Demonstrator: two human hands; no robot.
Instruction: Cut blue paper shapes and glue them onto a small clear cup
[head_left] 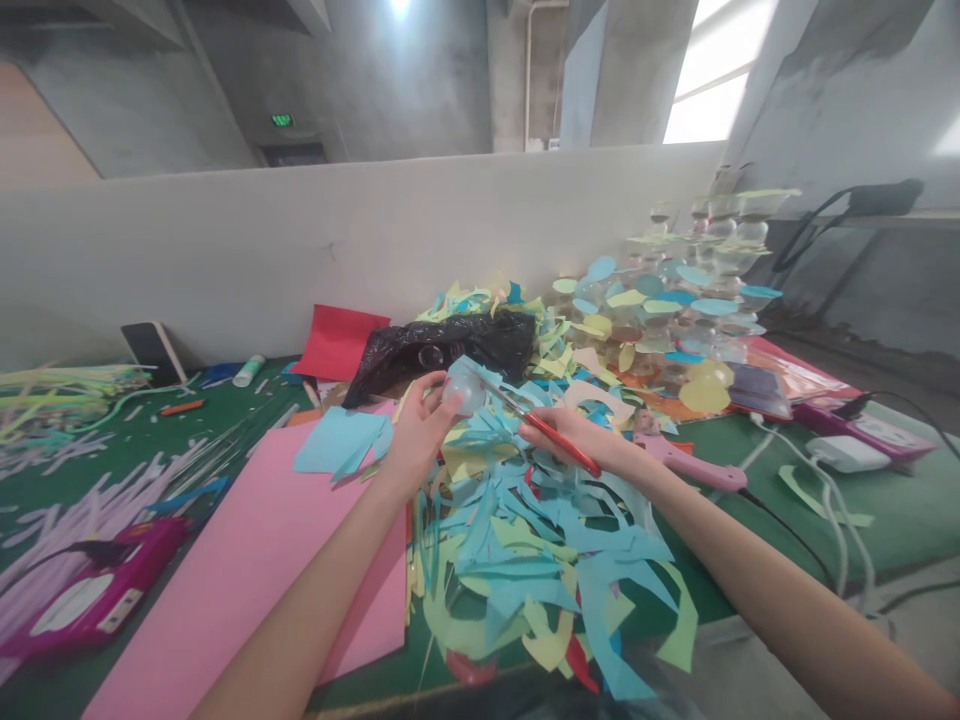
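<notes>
My left hand [429,408] is closed around a small clear plastic cup [468,392] that has light-blue paper at its top edge. In my right hand [564,432] is a pair of scissors [551,438] with red handles, its blades pointing at the blue paper by the cup. Whether the blades touch the paper is too small to tell. Below both hands lies a heap of blue, green and yellow paper scraps [525,540]. A black plastic bag [480,338] lies just beyond them.
Pink sheets [277,560] and blue paper squares [341,440] lie to the left. Clear cups topped with paper discs [679,300] are stacked at the back right. A pink glue gun [697,468], cables and a magenta power strip [877,430] occupy the right; another magenta strip [105,590] is far left.
</notes>
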